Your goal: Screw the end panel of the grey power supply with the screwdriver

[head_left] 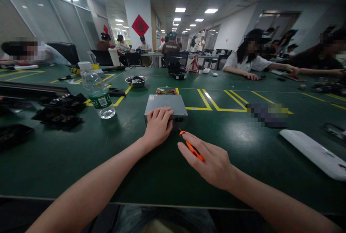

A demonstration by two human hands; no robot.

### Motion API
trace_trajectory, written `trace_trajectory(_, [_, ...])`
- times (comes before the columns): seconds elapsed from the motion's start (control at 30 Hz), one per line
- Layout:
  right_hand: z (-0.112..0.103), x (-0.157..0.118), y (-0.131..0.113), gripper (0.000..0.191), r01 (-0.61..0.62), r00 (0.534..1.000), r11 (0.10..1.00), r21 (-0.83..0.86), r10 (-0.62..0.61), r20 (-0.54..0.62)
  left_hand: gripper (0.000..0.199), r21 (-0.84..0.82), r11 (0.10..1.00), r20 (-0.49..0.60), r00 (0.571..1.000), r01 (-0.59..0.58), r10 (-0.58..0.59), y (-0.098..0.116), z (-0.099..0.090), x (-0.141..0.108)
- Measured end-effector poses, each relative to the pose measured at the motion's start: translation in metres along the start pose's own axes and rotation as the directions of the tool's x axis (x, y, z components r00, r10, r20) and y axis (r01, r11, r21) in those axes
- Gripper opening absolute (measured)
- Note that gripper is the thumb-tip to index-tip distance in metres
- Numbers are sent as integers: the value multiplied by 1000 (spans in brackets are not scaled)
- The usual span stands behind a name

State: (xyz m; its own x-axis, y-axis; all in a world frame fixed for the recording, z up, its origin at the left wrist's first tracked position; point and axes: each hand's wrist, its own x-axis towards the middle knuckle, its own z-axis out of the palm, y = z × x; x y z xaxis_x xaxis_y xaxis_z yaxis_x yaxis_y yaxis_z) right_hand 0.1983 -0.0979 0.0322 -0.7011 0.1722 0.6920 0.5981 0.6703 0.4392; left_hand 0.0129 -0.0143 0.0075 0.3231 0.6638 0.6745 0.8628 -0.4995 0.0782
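A grey metal computer power supply (169, 104) sits on the green table in front of me, its bundle of coloured wires (165, 91) at the far side. My left hand (158, 126) holds it, the fingers laid over its top and the thumb by its near face. In my right hand (209, 155) is a screwdriver (193, 150) with an orange and black handle, gripped between thumb and fingers. Its thin shaft points at the near side of the power supply, close to the socket. Whether the tip touches the case, I cannot tell.
At the left stand a water bottle (98, 92) and a pile of black parts (61, 112). A metal bowl (135, 81) of small parts lies further back. On the right is a white elongated object (313, 153). Other people sit around the table.
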Motion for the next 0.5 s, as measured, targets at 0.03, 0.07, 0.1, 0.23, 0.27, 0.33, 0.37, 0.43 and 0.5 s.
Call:
trace_trajectory(0.03, [0,-1,2,27,-13,1000,1000,6,13,-5,29,1,1000,2,1000,0,0,0,0,0])
trace_trajectory(0.07, [0,-2,3,27,-26,1000,1000,11,26,-6,29,2,1000,4,1000,0,-1,0,0,0])
trace_trajectory(0.1, [1,-2,4,27,-35,999,999,18,35,-3,29,2,1000,6,1000,1,-1,0,-1,0])
trace_trajectory(0.23, [2,-1,0,25,-15,1000,999,48,14,22,29,-3,1000,2,1000,4,-4,1,0,0])
trace_trajectory(0.27, [2,0,-2,26,-5,999,999,53,3,32,29,-4,1000,3,1000,5,-5,1,0,0])
trace_trajectory(0.33, [1,2,-5,26,18,999,999,51,-21,49,29,-5,1000,7,1000,5,-5,1,0,0])
trace_trajectory(0.37, [0,3,-5,26,29,998,998,48,-32,53,29,-6,1000,9,1000,6,-6,1,0,0])
trace_trajectory(0.43, [-1,3,-4,26,42,998,998,38,-43,42,30,-11,1000,9,1000,6,-6,1,-1,0])
trace_trajectory(0.5, [-1,2,-2,25,25,1000,999,29,-26,18,30,-16,1000,6,1000,6,-6,1,-1,0])
